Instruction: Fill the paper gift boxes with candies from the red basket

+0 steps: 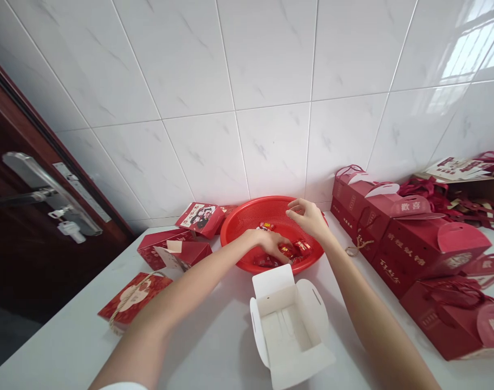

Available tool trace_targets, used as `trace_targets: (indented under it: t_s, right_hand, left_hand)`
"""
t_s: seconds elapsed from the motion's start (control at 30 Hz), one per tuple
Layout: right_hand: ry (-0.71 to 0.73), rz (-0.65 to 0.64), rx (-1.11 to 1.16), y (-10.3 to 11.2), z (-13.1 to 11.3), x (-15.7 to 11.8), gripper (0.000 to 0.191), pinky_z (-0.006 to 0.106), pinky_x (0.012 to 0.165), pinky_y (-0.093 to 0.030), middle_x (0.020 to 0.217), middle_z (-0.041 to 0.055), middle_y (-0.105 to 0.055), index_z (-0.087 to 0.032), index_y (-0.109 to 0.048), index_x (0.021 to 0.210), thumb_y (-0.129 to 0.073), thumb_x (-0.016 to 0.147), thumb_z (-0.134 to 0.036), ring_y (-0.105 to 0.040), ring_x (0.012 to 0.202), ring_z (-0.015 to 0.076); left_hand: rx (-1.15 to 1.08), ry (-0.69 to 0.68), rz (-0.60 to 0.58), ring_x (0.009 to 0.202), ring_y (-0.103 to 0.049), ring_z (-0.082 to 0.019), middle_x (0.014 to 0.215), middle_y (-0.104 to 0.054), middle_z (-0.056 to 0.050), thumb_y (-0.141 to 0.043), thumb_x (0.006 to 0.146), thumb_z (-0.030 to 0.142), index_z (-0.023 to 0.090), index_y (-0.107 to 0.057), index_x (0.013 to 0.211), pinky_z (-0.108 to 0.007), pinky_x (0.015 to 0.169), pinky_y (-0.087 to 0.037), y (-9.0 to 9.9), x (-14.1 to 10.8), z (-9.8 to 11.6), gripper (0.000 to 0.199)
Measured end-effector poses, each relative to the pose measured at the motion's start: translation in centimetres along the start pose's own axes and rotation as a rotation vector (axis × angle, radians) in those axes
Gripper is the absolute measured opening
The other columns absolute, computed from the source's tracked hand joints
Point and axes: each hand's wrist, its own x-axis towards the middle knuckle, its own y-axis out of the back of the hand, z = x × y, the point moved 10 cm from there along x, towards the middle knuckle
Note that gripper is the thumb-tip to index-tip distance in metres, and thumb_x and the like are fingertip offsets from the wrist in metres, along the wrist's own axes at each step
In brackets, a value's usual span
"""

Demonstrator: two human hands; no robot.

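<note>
A red plastic colander (247, 214) stands against the tiled wall with several shiny red-wrapped candies (301, 247) in its bottom. My left hand (271, 242) reaches down into it, its fingers bent round a red and gold wrapped candy; the fingertips are partly hidden among the wrappers. Over the colander's right side hovers my right hand (307, 216), fingers curved and apart, with nothing visible in them. Just in front of the colander, between my forearms, an unfolded carton (285, 325) stands with its flaps spread and its white inside bare.
Several red gift boxes (421, 249) are lined up on the right, some with ribbons. Behind them lies a heap of dark red ribbons (429, 195). More red boxes (169, 244) and a patterned box with a rope handle (135, 298) occupy the left. A door (31, 179) with keys borders the table.
</note>
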Motion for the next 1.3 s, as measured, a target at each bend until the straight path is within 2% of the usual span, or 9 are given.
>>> trace_targets:
  t_s: [0.17, 0.3, 0.47, 0.63, 0.7, 0.8, 0.9, 1.1, 1.3]
  right_hand:
    - [-0.017, -0.051, -0.037, -1.3, 1.6, 0.2, 0.010, 0.031, 0.074, -0.050, 0.090, 0.0061, -0.073, -0.019, -0.066, 0.086, -0.061, 0.079, -0.024, -0.068, 0.086, 0.0200]
    - [-0.013, -0.095, -0.047, -2.1, 2.4, 0.3, 0.008, 0.031, 0.074, -0.049, 0.090, 0.0059, -0.073, -0.018, -0.065, 0.085, -0.061, 0.079, -0.023, -0.068, 0.086, 0.0199]
    - [-0.010, -0.085, -0.052, -2.0, 2.8, 0.3, 0.007, 0.029, 0.072, -0.049, 0.089, 0.0046, -0.073, -0.020, -0.066, 0.083, -0.062, 0.078, -0.023, -0.068, 0.084, 0.0194]
    - [0.011, -0.077, -0.044, -2.1, 2.8, 0.5, 0.006, 0.028, 0.069, -0.050, 0.086, 0.0044, -0.073, -0.020, -0.066, 0.081, -0.063, 0.077, -0.023, -0.069, 0.083, 0.0194]
    - [0.016, -0.073, -0.046, -2.2, 2.7, 0.5, 0.006, 0.029, 0.069, -0.050, 0.085, 0.0044, -0.073, -0.019, -0.066, 0.081, -0.063, 0.077, -0.022, -0.069, 0.082, 0.0196]
    - [0.017, -0.083, -0.059, -2.2, 2.4, 0.4, 0.005, 0.029, 0.070, -0.050, 0.085, 0.0045, -0.073, -0.019, -0.066, 0.081, -0.062, 0.078, -0.021, -0.069, 0.083, 0.0197]
    - [-0.004, -0.101, -0.082, -2.3, 2.3, 0.3, 0.006, 0.030, 0.073, -0.050, 0.089, 0.0060, -0.074, -0.019, -0.066, 0.082, -0.061, 0.079, -0.020, -0.069, 0.086, 0.0206]
    - [-0.011, -0.102, -0.088, -2.2, 2.2, 0.2, 0.005, 0.029, 0.072, -0.050, 0.089, 0.0056, -0.074, -0.019, -0.067, 0.082, -0.063, 0.078, -0.018, -0.069, 0.085, 0.0206]
    - [0.035, -0.076, -0.091, -2.0, 2.2, 0.3, 0.006, 0.029, 0.070, -0.050, 0.087, 0.0047, -0.074, -0.019, -0.067, 0.081, -0.062, 0.079, -0.021, -0.069, 0.084, 0.0202]
  left_hand:
    - [0.153, 0.123, -0.037, 0.053, -0.058, -0.017, 0.065, -0.064, 0.003, -0.086, 0.039, 0.029, 0.030, -0.077, 0.088, -0.025, 0.054, -0.044, -0.7, 0.7, -2.6, 0.050]
    - [0.287, 0.175, 0.006, 0.063, -0.062, -0.020, 0.070, -0.064, 0.001, -0.081, 0.049, 0.024, 0.027, -0.073, 0.095, -0.026, 0.059, -0.044, -0.6, 0.4, -2.8, 0.047]
    - [0.399, 0.254, 0.191, 0.076, -0.065, -0.024, 0.083, -0.070, -0.005, -0.069, 0.061, 0.015, 0.024, -0.071, 0.090, -0.027, 0.064, -0.045, 2.7, -0.7, -3.8, 0.030]
    - [0.491, 0.247, 0.331, 0.092, -0.066, -0.029, 0.106, -0.070, -0.011, -0.061, 0.066, 0.009, 0.023, -0.073, 0.102, -0.032, 0.072, -0.046, 5.3, -2.0, -3.7, 0.041]
    - [0.446, 0.154, 0.283, 0.092, -0.065, -0.028, 0.106, -0.070, -0.010, -0.064, 0.063, 0.008, 0.022, -0.074, 0.098, -0.031, 0.072, -0.046, 4.7, -2.1, -2.7, 0.039]
    - [0.303, 0.026, 0.044, 0.078, -0.065, -0.024, 0.088, -0.072, -0.005, -0.071, 0.063, 0.017, 0.024, -0.074, 0.089, -0.029, 0.066, -0.045, 1.7, -2.1, -0.9, 0.027]
    - [0.239, 0.056, -0.098, 0.054, -0.057, -0.019, 0.064, -0.066, 0.000, -0.076, 0.058, 0.023, 0.025, -0.073, 0.081, -0.029, 0.055, -0.040, -0.6, -2.5, -0.5, 0.023]
    - [0.281, 0.182, 0.115, 0.045, -0.051, -0.018, 0.046, -0.051, 0.005, -0.077, 0.050, 0.015, 0.028, -0.071, 0.092, -0.028, 0.056, -0.041, -0.8, -2.2, -2.3, 0.044]
    - [0.278, 0.186, 0.082, 0.048, -0.052, -0.017, 0.056, -0.054, 0.004, -0.074, 0.053, 0.012, 0.026, -0.070, 0.092, -0.028, 0.057, -0.042, -0.6, -2.0, -2.9, 0.041]
